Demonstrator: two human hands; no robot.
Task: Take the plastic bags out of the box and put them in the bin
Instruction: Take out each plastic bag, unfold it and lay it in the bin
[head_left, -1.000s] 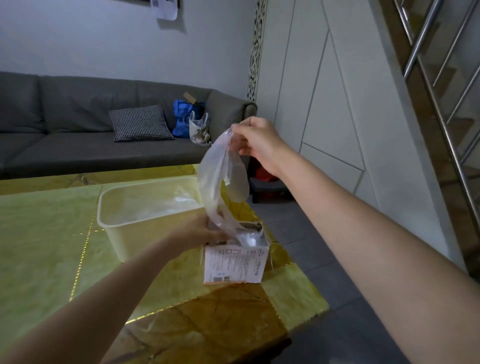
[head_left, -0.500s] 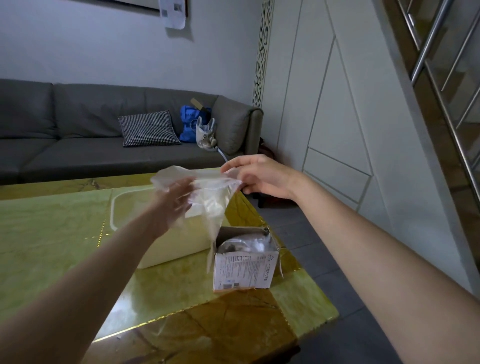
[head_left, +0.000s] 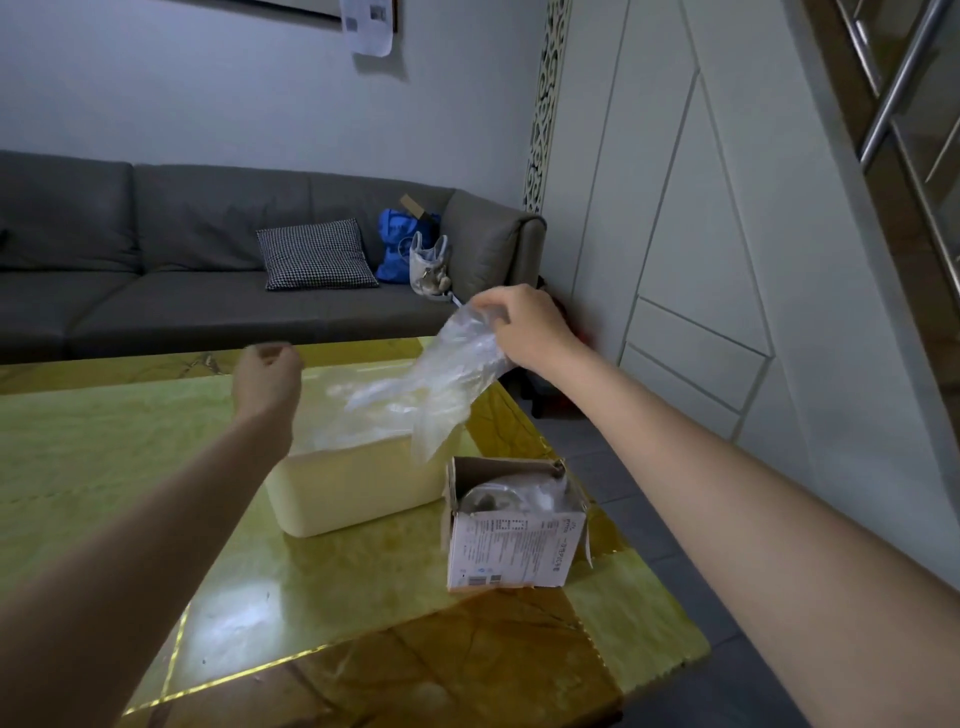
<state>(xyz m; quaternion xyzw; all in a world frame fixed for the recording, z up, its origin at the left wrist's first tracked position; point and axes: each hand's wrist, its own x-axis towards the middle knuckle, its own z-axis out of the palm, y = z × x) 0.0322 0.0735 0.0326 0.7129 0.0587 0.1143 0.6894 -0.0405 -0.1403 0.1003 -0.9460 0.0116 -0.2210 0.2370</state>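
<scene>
A: Which step is this?

B: The drop, I'd say. The right hand (head_left: 524, 325) pinches the top of a clear plastic bag (head_left: 441, 379), which trails down and leftward over the open mouth of the cream bin (head_left: 358, 488). The bag's lower end hangs near the bin's right rim, partly inside as far as I can tell.

A: And the left hand (head_left: 267, 376)?

B: It hovers at about ten o'clock from the bin's middle, fingers curled loosely into the palm, holding nothing that I can see.

A: So what does the next move call for?

B: Probably letting go so the film settles inside, then reaching back to the box (head_left: 511, 540), at five o'clock from the bin and just beside it. More crumpled clear plastic shows in its open top.

A: How would you expect these things to handle?

B: The bag is thin, wrinkled film, limp and glossy; it may cling or drift instead of falling straight. The bin is a smooth, rounded rectangular tub, rigid-looking. The box is printed white cardboard with torn, ragged flaps. The tabletop (head_left: 311, 623) is polished green-gold stone, very reflective.
</scene>
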